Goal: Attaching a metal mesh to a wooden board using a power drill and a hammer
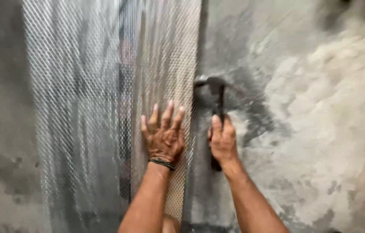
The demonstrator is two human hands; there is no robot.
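Observation:
A sheet of shiny metal mesh [83, 108] lies flat against a rough grey cement wall [311, 129]. My left hand [163, 133] presses flat on the mesh near its right edge, fingers spread, a dark band on the wrist. My right hand [222, 140] grips the dark handle of a hammer [217, 97]. The hammer's head is blurred and sits right beside the mesh's right edge, just above my hands.
The wall to the right of the mesh is patchy, with lighter rough plaster [342, 86] and darker damp-looking areas [255, 116]. Bare grey wall [1, 129] also shows to the left of the mesh.

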